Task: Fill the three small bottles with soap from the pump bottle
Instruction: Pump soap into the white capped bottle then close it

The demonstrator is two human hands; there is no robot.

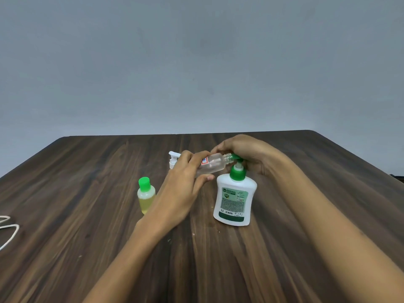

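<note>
A white pump bottle [234, 202] with a green pump stands upright on the wooden table [87, 193]. My left hand [185, 178] grips a clear small bottle [215, 164], tilted on its side, its open threaded neck held at the green pump spout. My right hand [247, 154] rests on top of the pump head, fingers curled over it. A second small bottle [146, 194], green-capped and holding yellowish liquid, stands left of my left wrist. A white spray-type cap or bottle [173, 160] lies behind my left hand, mostly hidden.
A white cord [9, 230] loops at the table's left edge. The table's far edge meets a plain grey wall [196, 62].
</note>
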